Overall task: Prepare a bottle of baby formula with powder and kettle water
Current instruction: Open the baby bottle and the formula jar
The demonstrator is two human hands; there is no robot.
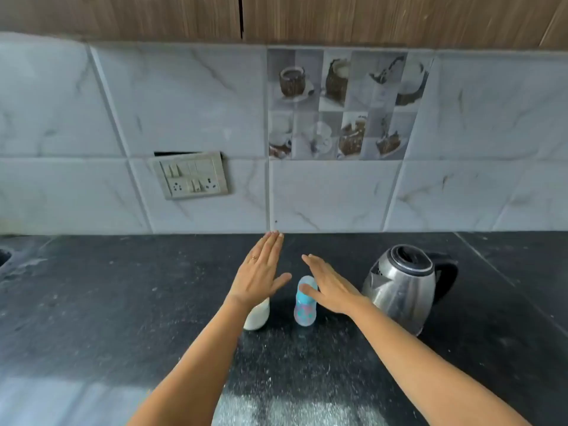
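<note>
Both my hands out flat over the counter, palms down, fingers straight and together, gripping nothing. My left hand (261, 270) hovers just left of the baby bottle (305, 305), ring on one finger, thumb spread toward the bottle but apart from it. My right hand (327, 287) hangs just right of the bottle, its thumb side overlapping the bottle's blue cap in view; cannot tell whether it touches.

Bottle stands upright on the dark counter (123, 302), clear body with coloured print, cap on.

Just left of the bottle, partly hidden under my left wrist: a white container (257, 316), upright; contents not readable.

Right of the bottle, past my right hand: steel kettle (402, 287), upright, lid closed, black handle turned away from the bottle.

Behind the bottle: marble-look wall tiles, one picture tile panel (344, 104) above. Switch and socket plate (191, 175) up and left of the bottle, hanging slightly crooked.
</note>
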